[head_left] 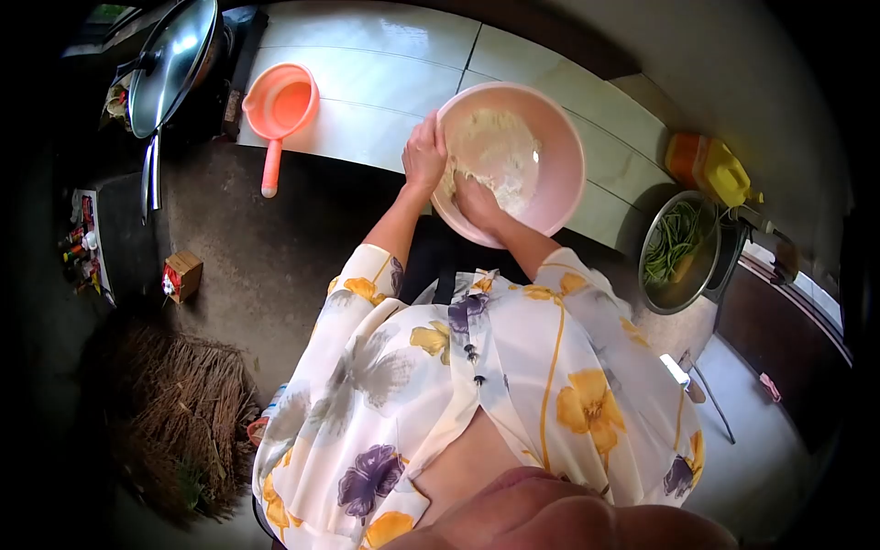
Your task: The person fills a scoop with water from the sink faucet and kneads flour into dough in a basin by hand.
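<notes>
Nearest the body, R hand (477,200) is down inside a pink basin (566,174), fingertips lost in flour-like powder (500,151); can't tell if those fingers are curled or spread. Basin's at the counter's front edge, approx. mid-length, near side jutting past that edge. It's round, wide, smooth & plastic-looking, w/ a glossy spot on the R inner wall. Powder's off-white, patchy across the bottom (a few lumps among it). L hand (423,154) grips the rim on the L, fingers closed on it, tips hard to make out. Basin's underside is hidden; R forearm blocks part of the near rim.

Farther out, the tiled counter (394,55) has an orange dipper (282,101) nr its L end, handle sticking out past the front edge. By the R end: metal bowl (672,295) w/ green pods (674,240), partly shadowed, & a yellow-red jug (720,174). Far corners of the view go black.
</notes>
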Tool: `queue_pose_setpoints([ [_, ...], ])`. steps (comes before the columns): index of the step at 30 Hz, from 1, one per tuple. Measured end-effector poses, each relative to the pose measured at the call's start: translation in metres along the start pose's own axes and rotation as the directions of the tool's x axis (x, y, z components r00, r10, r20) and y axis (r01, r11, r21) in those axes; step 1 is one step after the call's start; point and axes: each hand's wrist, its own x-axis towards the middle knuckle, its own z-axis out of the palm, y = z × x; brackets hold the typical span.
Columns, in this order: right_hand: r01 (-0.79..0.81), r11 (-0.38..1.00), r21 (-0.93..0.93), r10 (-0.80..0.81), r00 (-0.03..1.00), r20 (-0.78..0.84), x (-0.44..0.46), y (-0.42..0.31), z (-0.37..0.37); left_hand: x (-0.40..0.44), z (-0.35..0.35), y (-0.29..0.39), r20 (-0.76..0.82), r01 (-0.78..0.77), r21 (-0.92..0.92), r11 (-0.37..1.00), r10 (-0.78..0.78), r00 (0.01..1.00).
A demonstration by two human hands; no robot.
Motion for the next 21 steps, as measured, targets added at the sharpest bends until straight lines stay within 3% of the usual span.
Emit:
queue_pose_setpoints([
  [3,-0.010,0.999,0.038,0.009,0.999,0.038,0.034,0.014,-0.007,0.003,-0.002,0.001,0.008,0.004,-0.060,0.998,-0.003,1.000],
  [5,-0.103,0.938,0.332,0.117,0.993,-0.022,0.050,0.054,-0.002,0.011,-0.003,-0.004,0.011,-0.034,-0.140,0.990,0.036,0.999],
  [6,-0.105,0.937,0.332,0.118,0.993,-0.020,0.042,0.052,-0.022,0.011,-0.003,-0.007,0.014,-0.057,-0.222,0.973,0.062,0.998],
  [8,-0.121,0.973,0.194,0.105,0.990,0.092,0.026,0.031,-0.083,0.019,-0.008,-0.005,0.061,-0.021,-0.210,0.978,0.035,0.998],
  [9,-0.117,0.974,0.193,0.101,0.990,0.094,0.022,0.043,-0.074,0.024,-0.011,-0.005,0.109,0.010,-0.196,0.980,0.012,0.994],
  [11,0.068,0.997,0.047,-0.073,0.991,0.116,0.015,0.080,-0.026,0.028,-0.008,-0.008,0.106,0.002,-0.186,0.983,0.018,0.994],
  [12,0.002,1.000,-0.029,0.001,0.995,0.097,0.019,0.077,-0.007,0.030,-0.006,-0.009,0.099,-0.006,-0.177,0.984,0.024,0.995],
  [13,0.013,0.999,-0.034,-0.010,0.995,0.099,0.028,0.067,-0.008,0.031,-0.006,-0.011,0.088,-0.005,-0.177,0.984,0.021,0.996],
  [15,-0.152,0.987,0.052,0.137,0.967,0.216,0.046,0.051,-0.011,0.032,-0.009,-0.016,0.161,-0.033,-0.113,0.993,0.051,0.986],
  [17,-0.183,0.983,-0.014,0.179,0.943,0.281,0.044,0.045,-0.032,0.024,-0.017,-0.017,0.164,-0.014,-0.102,0.995,0.030,0.986],
  [19,-0.034,0.998,-0.053,0.049,0.950,0.308,0.037,0.039,-0.069,0.023,-0.022,-0.013,0.138,-0.012,-0.107,0.994,0.027,0.990],
  [21,-0.044,0.999,-0.016,0.046,0.974,0.224,0.027,0.050,-0.088,0.003,-0.032,-0.015,0.062,0.001,-0.105,0.994,0.006,0.998],
])
